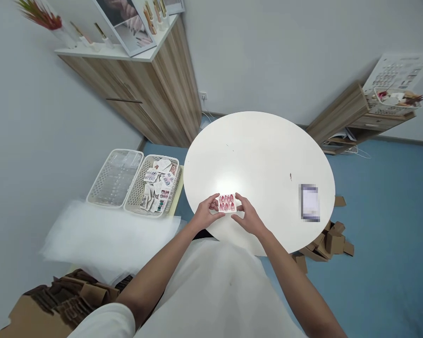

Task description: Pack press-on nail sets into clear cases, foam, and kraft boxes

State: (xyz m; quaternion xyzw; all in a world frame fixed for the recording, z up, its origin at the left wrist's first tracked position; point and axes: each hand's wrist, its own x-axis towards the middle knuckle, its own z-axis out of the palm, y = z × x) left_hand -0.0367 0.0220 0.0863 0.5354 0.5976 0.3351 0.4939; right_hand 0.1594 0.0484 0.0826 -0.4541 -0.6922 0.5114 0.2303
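While both hands meet at the near edge of the round white bench (pixel 261 150), a small card of red press-on nails (pixel 227 203) is pinched between them, lying low over the surface or resting on it; which cannot be told. The left hand (pixel 206 212) grips the card's left edge with thumb on top, and the right hand (pixel 247 217) closes its fingers (pixel 240 201) on the right edge, a two-sided hold that appears meant to keep the card flat and facing up for viewing. The card sits just inside the bench rim, close to the person's body, so there is little margin toward the near edge. Beyond it the benchtop lies open as far as a blurred small object (pixel 309 202) near the right rim, well apart. Left of the bench, two white mesh baskets stand side by side: one with clear trays (pixel 115 177), one with packets of nail sets (pixel 155 184). Cardboard scraps (pixel 329 241) lie on the floor at right.
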